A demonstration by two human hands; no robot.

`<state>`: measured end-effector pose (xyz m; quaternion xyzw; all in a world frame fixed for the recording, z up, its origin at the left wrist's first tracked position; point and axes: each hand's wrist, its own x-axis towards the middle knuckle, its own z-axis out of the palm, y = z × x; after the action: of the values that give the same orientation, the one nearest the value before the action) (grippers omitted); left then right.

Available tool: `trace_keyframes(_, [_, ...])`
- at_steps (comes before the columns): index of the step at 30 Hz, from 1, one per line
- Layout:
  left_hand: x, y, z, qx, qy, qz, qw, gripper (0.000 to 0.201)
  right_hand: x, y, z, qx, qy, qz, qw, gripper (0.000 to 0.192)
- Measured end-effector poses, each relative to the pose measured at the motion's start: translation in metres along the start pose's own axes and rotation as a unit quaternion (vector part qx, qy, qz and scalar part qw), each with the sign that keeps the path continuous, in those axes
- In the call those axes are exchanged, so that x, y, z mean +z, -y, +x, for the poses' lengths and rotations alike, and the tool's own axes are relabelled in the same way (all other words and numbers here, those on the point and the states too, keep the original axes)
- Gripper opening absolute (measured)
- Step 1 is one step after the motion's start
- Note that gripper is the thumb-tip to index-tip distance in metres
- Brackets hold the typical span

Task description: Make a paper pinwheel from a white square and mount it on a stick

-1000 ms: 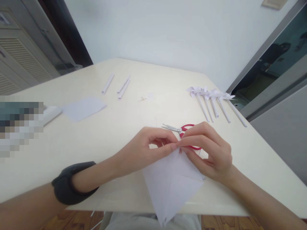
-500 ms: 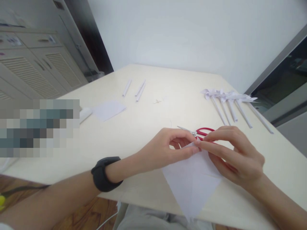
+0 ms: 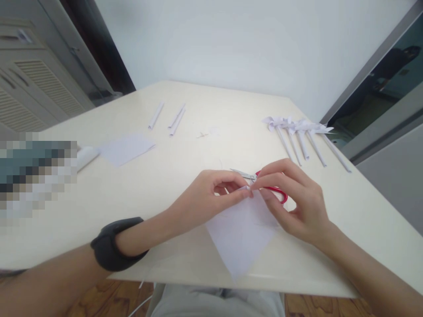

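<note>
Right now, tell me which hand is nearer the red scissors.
Right. The right hand lies over the red scissors, covering their handles; the left hand pinches the paper just left of the blades.

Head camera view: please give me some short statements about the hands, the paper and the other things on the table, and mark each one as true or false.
1. Both hands, the left hand and the right hand, pinch the top corner of the white paper. True.
2. The red-handled scissors are held in the right hand. False: they lie on the table, just beyond the hands.
3. A dark band is on the left wrist. True.
4. The finished paper pinwheels lie at the left side of the table. False: they lie at the right side.
5. The paper's lower tip reaches the near table edge. True.
</note>
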<state>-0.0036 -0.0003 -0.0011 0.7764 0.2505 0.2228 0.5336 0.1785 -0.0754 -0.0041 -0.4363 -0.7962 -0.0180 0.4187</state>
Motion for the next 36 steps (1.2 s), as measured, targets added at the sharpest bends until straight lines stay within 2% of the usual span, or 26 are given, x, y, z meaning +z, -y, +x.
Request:
trace_keyframes(4, [-0.0006, -0.0012, 0.001, -0.005, 0.023, 0.044, 0.999, 0.019, 0.0049, -0.0019, 0.0024, 0.072, 0.05, 0.031, 0.996, 0.002])
trace_keyframes(8, [0.0002, 0.0014, 0.0013, 0.012, 0.029, 0.066, 0.997, 0.022, 0.0073, -0.0035, 0.0027, 0.109, 0.08, 0.052, 0.989, 0.006])
trace_keyframes(17, [0.0005, 0.0079, 0.0013, 0.006, 0.017, 0.063, 0.998, 0.02, 0.0055, -0.0048, 0.0048, 0.141, 0.105, 0.069, 0.982, 0.007])
trace_keyframes(26, [0.0011, 0.0073, 0.0016, -0.015, -0.007, 0.033, 0.999, 0.017, 0.0061, -0.0053, 0.0042, 0.138, 0.1, 0.075, 0.982, 0.007])
trace_keyframes(36, [0.0004, 0.0045, 0.0023, -0.005, -0.005, 0.023, 1.0, 0.02, 0.0045, -0.0028, 0.0056, 0.127, 0.07, 0.069, 0.987, 0.007])
